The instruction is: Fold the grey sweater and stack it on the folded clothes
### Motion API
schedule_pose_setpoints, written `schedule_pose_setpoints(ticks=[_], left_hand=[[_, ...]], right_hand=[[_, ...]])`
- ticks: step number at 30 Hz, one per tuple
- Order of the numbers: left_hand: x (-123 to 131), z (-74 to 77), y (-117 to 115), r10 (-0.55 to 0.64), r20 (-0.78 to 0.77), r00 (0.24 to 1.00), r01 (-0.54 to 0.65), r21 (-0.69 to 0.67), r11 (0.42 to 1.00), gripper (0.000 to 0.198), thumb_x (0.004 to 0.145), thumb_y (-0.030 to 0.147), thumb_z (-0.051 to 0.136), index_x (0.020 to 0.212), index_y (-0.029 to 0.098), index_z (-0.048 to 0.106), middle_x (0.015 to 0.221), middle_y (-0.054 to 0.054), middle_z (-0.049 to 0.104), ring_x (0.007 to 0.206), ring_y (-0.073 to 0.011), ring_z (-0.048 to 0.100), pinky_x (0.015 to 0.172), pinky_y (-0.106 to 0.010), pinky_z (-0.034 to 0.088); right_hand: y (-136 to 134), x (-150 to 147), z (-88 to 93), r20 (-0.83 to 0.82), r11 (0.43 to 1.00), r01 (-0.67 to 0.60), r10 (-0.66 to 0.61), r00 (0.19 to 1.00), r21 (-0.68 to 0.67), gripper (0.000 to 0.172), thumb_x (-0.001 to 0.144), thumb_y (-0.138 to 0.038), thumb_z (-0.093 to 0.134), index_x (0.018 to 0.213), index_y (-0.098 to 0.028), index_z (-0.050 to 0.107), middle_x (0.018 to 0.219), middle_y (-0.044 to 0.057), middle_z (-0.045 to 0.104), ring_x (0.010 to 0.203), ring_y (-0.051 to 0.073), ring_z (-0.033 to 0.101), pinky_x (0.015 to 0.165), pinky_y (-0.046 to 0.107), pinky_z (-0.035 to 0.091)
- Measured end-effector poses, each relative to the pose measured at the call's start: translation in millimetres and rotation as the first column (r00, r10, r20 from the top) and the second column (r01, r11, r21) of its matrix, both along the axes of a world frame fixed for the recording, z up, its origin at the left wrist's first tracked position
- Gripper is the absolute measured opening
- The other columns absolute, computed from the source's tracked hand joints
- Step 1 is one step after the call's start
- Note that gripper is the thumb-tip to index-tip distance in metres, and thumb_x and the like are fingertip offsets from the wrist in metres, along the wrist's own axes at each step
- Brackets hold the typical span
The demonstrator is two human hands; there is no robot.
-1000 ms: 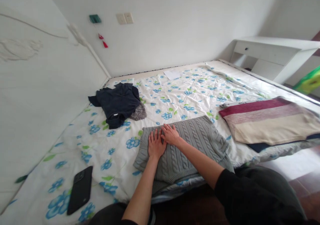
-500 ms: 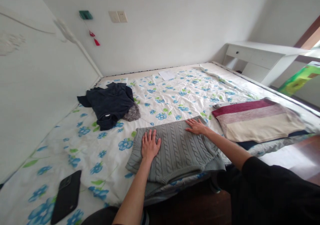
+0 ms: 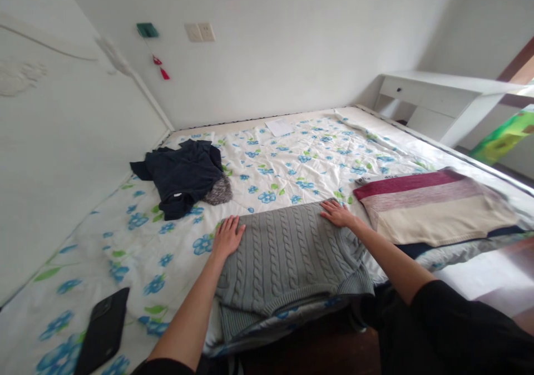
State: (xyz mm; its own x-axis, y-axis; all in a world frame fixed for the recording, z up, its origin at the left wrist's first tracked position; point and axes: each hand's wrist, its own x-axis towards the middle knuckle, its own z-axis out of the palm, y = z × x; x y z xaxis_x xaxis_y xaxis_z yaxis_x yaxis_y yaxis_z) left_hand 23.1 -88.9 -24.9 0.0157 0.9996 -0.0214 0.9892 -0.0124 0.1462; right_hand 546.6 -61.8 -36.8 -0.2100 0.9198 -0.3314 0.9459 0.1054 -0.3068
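Observation:
A grey cable-knit sweater (image 3: 287, 255) lies folded at the near edge of the bed, its ribbed hem towards me. My left hand (image 3: 227, 237) rests flat on its far left corner, fingers spread. Over at the far right corner, my right hand (image 3: 337, 213) also lies flat on the knit with fingers apart. Neither hand grips the fabric. To the right lies a folded striped sweater (image 3: 429, 205) in maroon, pink and cream, on top of other folded clothes.
A dark navy garment (image 3: 183, 169) lies crumpled at the left, with a grey speckled cloth (image 3: 219, 191) partly under it. A black phone (image 3: 102, 330) is at the near left of the flowered bedsheet (image 3: 267, 180). White paper (image 3: 279, 127) lies near the wall; a white desk (image 3: 434, 94) stands at right.
My left hand has slid left to the sweater's far left corner. My right hand has shifted slightly right. The sweater's left side, which flared outward, now lies straighter and narrower.

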Motion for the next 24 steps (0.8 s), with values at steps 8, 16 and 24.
schedule_pose_setpoints(ticks=[8,16,24], left_hand=[[-34.6,-5.6,9.7,0.224,0.05,0.973,-0.22,-0.073,0.973,0.073,0.118,0.043,0.029,0.181,0.009,0.042,0.191,-0.018,0.033,0.179,-0.0353,0.028,0.144,-0.059,0.026],[-45.0,-5.7,-11.3,0.259,0.075,0.963,-0.253,-0.078,0.964,0.071,0.118,0.042,0.029,0.182,0.014,0.042,0.19,-0.016,0.036,0.179,-0.0369,0.029,0.143,-0.062,0.027],[-54.9,-1.0,-68.0,0.279,0.059,0.959,-0.268,-0.149,0.952,0.072,0.117,0.037,0.029,0.183,0.01,0.039,0.192,-0.017,0.03,0.18,-0.0346,0.026,0.145,-0.058,0.026]], right_hand=[[2.5,29.9,-8.9,-0.012,0.994,0.097,-0.098,0.995,-0.05,0.086,0.118,-0.074,0.027,0.191,-0.033,0.012,0.197,0.005,0.008,0.181,0.041,0.014,0.142,0.07,0.018],[-6.0,37.9,-18.3,-0.076,0.981,0.143,-0.154,0.985,-0.131,0.101,0.115,-0.079,0.031,0.191,-0.016,0.008,0.197,0.014,0.005,0.183,0.034,0.006,0.146,0.052,0.013],[-44.4,56.7,-24.8,-0.173,0.978,0.127,-0.156,0.973,-0.166,0.106,0.113,-0.074,0.039,0.189,-0.007,0.01,0.195,0.022,0.002,0.183,0.033,0.003,0.146,0.05,0.012]])
